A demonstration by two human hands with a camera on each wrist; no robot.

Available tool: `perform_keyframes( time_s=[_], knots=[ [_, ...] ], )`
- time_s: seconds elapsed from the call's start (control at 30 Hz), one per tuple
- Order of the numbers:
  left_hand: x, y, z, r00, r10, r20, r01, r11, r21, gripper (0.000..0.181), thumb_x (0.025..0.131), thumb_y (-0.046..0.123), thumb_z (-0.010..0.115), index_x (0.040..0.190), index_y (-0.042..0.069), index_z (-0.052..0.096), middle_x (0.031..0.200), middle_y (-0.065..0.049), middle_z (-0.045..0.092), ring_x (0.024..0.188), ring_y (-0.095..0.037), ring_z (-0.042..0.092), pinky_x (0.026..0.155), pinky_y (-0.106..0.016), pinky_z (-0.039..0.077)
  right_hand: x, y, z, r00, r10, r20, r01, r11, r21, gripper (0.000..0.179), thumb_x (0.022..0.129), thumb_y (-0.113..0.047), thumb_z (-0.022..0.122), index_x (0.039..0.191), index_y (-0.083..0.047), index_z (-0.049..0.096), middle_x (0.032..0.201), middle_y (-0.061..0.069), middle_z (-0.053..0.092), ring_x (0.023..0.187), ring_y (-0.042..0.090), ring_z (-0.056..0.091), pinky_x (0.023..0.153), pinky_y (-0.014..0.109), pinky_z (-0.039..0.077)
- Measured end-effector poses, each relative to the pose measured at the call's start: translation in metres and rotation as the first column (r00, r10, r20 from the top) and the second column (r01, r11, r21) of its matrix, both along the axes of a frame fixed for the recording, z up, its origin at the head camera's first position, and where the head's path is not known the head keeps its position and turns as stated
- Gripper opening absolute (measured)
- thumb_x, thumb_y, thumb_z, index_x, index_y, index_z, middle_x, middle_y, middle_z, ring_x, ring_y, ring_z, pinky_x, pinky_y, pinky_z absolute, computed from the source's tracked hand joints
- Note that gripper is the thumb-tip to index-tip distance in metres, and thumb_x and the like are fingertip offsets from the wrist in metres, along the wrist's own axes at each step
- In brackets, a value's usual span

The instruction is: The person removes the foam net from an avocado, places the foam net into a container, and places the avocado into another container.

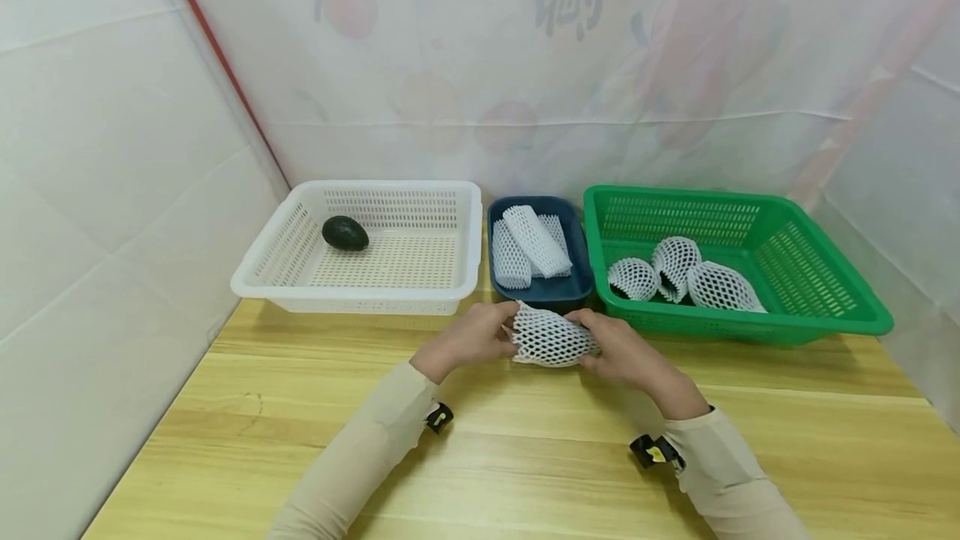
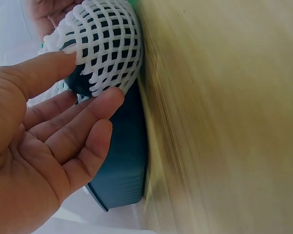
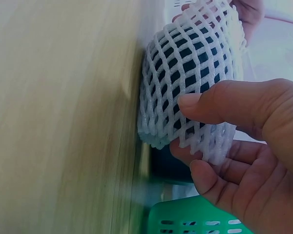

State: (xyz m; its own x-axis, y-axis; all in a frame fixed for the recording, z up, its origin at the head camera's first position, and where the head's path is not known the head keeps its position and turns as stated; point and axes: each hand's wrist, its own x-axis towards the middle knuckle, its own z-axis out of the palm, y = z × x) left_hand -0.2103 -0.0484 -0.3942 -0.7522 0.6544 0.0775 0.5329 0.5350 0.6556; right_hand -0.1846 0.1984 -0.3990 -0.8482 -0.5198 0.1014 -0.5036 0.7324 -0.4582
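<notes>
Both hands hold a dark, avocado-like fruit wrapped in a white foam net [image 1: 553, 340], low over the wooden table in front of the blue tray. The left hand [image 1: 474, 337] pinches the net's left end between thumb and fingers; a bit of the dark fruit [image 2: 79, 80] shows bare there in the left wrist view. At the other end, the right hand [image 1: 624, 348] has its thumb on top of the net [image 3: 185, 73] and fingers curled beneath. Through the mesh, dark skin shows. Another dark avocado [image 1: 345, 233] lies unwrapped in the white basket [image 1: 360, 301].
Behind the hands, the blue tray [image 1: 579, 283] holds several flat foam nets [image 1: 536, 242]. To its right is a green basket [image 1: 810, 325] with foam-netted fruits [image 1: 723, 286]. White sheeting [image 1: 465, 65] hangs behind the table [image 1: 525, 473].
</notes>
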Motion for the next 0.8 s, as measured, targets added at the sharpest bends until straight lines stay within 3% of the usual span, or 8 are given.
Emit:
perform_keyframes(
  time_s=[0.3,0.6,0.8],
  knots=[
    [-0.003,0.005,-0.002,1.000,0.010,-0.014,-0.011,0.999,-0.053,0.025,0.078,0.006,0.071,0.087,0.008,0.048,0.082,0.001,0.059,0.079,-0.012,0.064,0.063,-0.018,0.048,0.001,0.003,-0.002,1.000,0.001,-0.013,-0.001,1.000,-0.008,0.052,0.073,0.006,0.070,0.121,0.000,0.051,0.114,0.015,0.059,0.102,0.032,0.055,0.085,0.048,0.044],
    [-0.006,0.011,-0.001,1.000,0.012,-0.027,-0.015,0.994,-0.107,0.033,0.076,0.010,0.075,0.103,0.012,0.056,0.091,0.002,0.062,0.070,-0.006,0.058,0.065,-0.020,0.047,0.000,0.004,-0.002,0.999,0.007,-0.049,-0.007,1.000,-0.008,0.050,0.072,0.007,0.070,0.118,-0.001,0.054,0.111,0.013,0.060,0.099,0.031,0.057,0.084,0.048,0.045],
    [-0.007,0.011,-0.001,0.998,0.015,-0.068,-0.024,0.990,-0.142,0.029,0.076,0.011,0.074,0.097,0.013,0.055,0.084,0.002,0.060,0.070,-0.010,0.056,0.062,-0.023,0.046,0.000,0.003,-0.002,0.999,0.009,-0.047,-0.010,1.000,-0.015,0.048,0.073,0.007,0.071,0.118,0.000,0.054,0.110,0.013,0.061,0.099,0.031,0.057,0.084,0.048,0.045]
  ],
)
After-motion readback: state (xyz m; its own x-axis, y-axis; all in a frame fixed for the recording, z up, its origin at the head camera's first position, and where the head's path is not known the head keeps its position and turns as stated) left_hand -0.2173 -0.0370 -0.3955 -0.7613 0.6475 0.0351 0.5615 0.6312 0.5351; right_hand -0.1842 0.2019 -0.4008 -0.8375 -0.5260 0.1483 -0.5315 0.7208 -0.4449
